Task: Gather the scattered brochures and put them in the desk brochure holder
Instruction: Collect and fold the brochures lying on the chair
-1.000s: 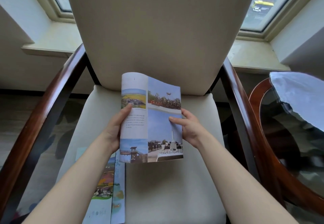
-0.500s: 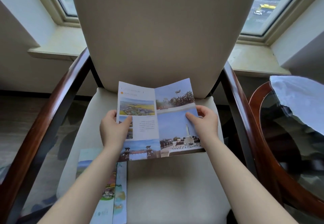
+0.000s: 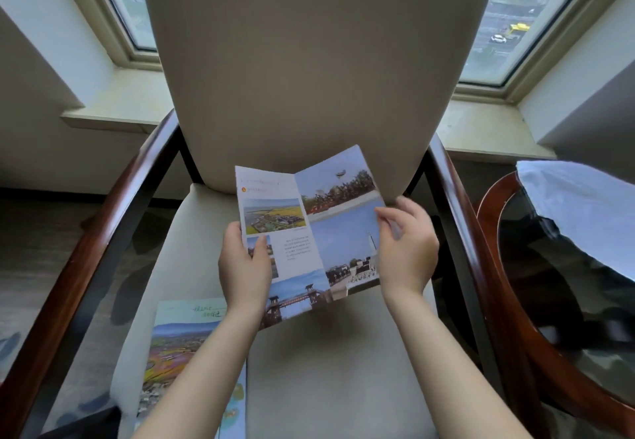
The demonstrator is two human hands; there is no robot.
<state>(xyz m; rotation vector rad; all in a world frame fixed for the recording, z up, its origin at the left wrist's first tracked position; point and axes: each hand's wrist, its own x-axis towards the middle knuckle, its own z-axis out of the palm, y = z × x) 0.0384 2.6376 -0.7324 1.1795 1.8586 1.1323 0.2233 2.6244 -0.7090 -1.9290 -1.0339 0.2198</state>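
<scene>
open brochure [image 3: 319,229] above chair seat [image 3: 326,370] | left hand [image 3: 242,267] pinches left panel, right hand [image 3: 407,249] pinches right edge | probably to refold it | second brochure [image 3: 175,346] lies near-left

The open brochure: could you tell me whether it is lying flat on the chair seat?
No, the left hand and the right hand hold the brochure by its side edges above the seat.

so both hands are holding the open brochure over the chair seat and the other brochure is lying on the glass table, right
One part is wrong. The other brochure lies on the armchair seat, at its front left corner, partly under the left forearm. The head view shows it. The rest holds: the left hand and right hand hold the open brochure over the seat.
</scene>
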